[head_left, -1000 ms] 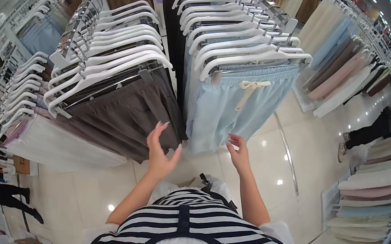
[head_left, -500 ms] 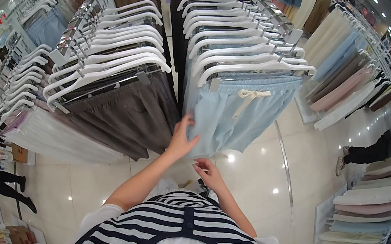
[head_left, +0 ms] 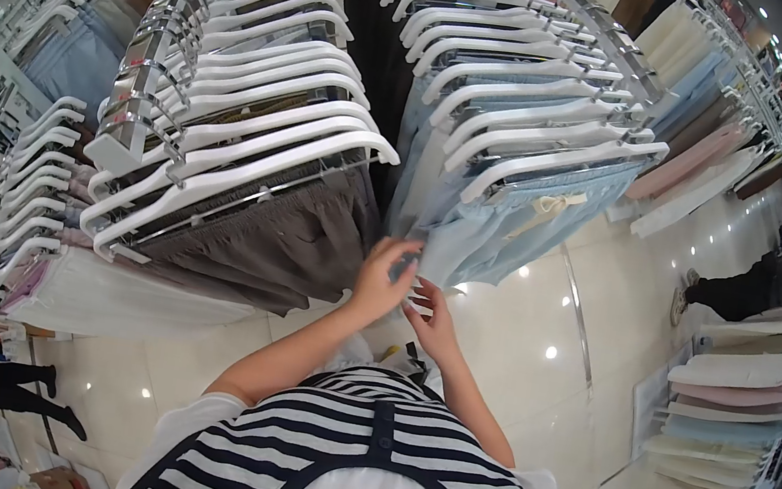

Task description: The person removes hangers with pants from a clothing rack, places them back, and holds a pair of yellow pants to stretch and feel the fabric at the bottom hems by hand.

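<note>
My left hand point(head_left: 383, 282) is at the lower left edge of the light blue shorts point(head_left: 520, 225), its fingers curled around a small grey-blue patch that I cannot identify. Close beside it, my right hand point(head_left: 434, 322) has its fingers bent together near the left fingertips; whatever they pinch is too small to make out. The shorts hang by clips from a white hanger point(head_left: 564, 169) at the front of the right-hand row and have a cream drawstring bow point(head_left: 559, 205). Dark grey-brown shorts point(head_left: 260, 243) hang just left of my left hand.
Chrome rails point(head_left: 146, 71) carry rows of white hangers on both sides of a narrow dark gap. Stacked folded-looking garments point(head_left: 731, 407) are at the right. A person in dark clothes point(head_left: 760, 280) stands there, and another person's dark legs point(head_left: 11, 385) show at lower left.
My hands have come closer together, the left moving slightly right and the right rising. Its fingers have curled in. The view has shifted, and the light blue shorts hang more tilted.
</note>
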A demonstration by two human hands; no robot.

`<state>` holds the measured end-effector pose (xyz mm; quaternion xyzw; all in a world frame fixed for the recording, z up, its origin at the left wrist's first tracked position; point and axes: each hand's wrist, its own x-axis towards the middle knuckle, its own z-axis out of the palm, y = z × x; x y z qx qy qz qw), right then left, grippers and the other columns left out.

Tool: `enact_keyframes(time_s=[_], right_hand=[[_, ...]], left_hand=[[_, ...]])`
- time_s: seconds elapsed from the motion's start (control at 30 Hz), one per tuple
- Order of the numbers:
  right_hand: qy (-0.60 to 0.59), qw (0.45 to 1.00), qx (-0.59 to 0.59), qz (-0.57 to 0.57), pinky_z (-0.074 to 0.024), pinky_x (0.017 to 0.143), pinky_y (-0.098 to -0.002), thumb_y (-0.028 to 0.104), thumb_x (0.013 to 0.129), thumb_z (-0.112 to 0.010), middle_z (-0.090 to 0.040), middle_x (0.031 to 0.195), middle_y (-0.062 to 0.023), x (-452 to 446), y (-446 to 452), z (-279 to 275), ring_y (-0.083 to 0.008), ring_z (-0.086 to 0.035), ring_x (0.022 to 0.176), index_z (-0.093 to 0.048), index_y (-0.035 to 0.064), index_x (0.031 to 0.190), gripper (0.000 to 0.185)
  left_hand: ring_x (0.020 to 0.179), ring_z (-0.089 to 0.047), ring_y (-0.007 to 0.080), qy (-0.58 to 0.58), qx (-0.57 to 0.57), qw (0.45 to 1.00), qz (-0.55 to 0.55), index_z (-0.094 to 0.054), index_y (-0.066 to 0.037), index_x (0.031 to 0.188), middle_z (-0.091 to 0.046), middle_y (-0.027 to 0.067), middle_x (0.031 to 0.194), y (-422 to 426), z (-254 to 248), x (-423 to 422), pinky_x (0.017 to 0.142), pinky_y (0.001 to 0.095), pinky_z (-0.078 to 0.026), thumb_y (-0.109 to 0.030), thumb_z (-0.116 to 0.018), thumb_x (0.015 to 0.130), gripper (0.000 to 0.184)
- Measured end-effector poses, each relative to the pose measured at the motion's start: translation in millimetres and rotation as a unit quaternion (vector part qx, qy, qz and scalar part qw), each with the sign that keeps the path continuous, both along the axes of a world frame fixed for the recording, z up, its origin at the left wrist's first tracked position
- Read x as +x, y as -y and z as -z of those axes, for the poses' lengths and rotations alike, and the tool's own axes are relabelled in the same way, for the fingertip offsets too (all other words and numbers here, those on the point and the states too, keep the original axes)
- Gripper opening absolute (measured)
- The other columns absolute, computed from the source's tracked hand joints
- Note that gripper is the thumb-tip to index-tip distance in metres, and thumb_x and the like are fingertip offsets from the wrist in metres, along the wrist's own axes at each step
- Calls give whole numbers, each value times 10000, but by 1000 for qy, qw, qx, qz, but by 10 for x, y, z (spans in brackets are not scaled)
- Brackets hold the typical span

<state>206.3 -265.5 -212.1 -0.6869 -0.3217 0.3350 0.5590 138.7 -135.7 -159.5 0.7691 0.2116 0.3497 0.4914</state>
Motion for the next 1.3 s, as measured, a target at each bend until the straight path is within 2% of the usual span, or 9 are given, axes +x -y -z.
enact_keyframes(time_s=[0.17,0.23,0.43,0.63,0.7,0.87,1.03,1.1,1.3], right_hand=[[-22,1000,12,-6,-458,781,-309,134,780,-616,-509,1104,-112,-115,-304,-136,-195,-514,1014,-409,56,1228,499],[-26,999,25,-20,-442,805,-313,140,778,-619,-508,1109,-107,-158,-446,-261,-199,-509,1018,-426,57,1215,484],[124,985,124,5,-351,911,-320,136,786,-608,-462,1168,-94,-380,-922,-834,-192,-422,1113,-422,40,1181,448],[82,974,206,-53,-395,831,-294,115,742,-651,-501,1111,-119,-573,-1235,-811,-194,-483,1004,-469,11,1128,439],[-49,979,133,-144,-420,781,-288,112,762,-639,-558,1019,-118,-593,-1271,-845,-177,-525,906,-502,-9,1079,366],[17,951,167,-261,-447,765,-311,133,753,-658,-609,889,-92,-611,-1268,-880,-207,-570,814,-565,-3,1016,310],[43,958,75,-272,-433,783,-312,160,712,-692,-564,963,-139,-351,-1226,-869,-252,-544,877,-578,-16,945,314],[218,954,170,-113,-433,757,-305,132,689,-699,-529,936,-127,-231,-1232,-871,-240,-522,860,-561,-4,911,295],[85,965,245,-44,-403,791,-286,51,712,-620,-440,1055,-103,230,-1275,-991,-202,-477,942,-473,37,1059,378]], left_hand=[[906,-545,146,13,-54,998,-36,-518,-32,1108,-560,84,989,-480,50,-233,744,254,-439,-2,-504,808,302],[793,-588,186,-28,-17,997,65,-519,-72,1124,-587,88,874,-555,172,-353,694,268,-451,-21,-518,794,334],[815,-600,192,-123,-89,986,71,-500,-82,1160,-597,99,875,-437,359,-923,743,282,-463,-46,-530,802,361],[796,-601,183,-107,-76,987,-88,-503,-66,1163,-595,112,879,-530,360,-1567,724,283,-471,20,-520,768,404],[758,-605,190,-92,-65,986,-123,-522,-52,1141,-595,113,857,-570,382,-1768,701,282,-472,32,-512,755,395],[762,-599,194,-131,-12,968,-212,-580,4,1004,-595,120,854,-599,304,-1948,681,270,-468,36,-514,762,253],[732,-594,230,-148,8,954,-259,-599,17,920,-596,133,818,-518,53,-1727,670,287,-457,7,-525,767,170],[680,-572,233,-100,89,953,-274,-602,-17,935,-586,127,824,-500,-25,-1601,638,292,-450,2,-532,751,197],[771,-552,252,-30,368,898,-240,-565,-22,947,-555,103,875,-481,-681,-1450,708,326,-437,-68,-552,727,225]])
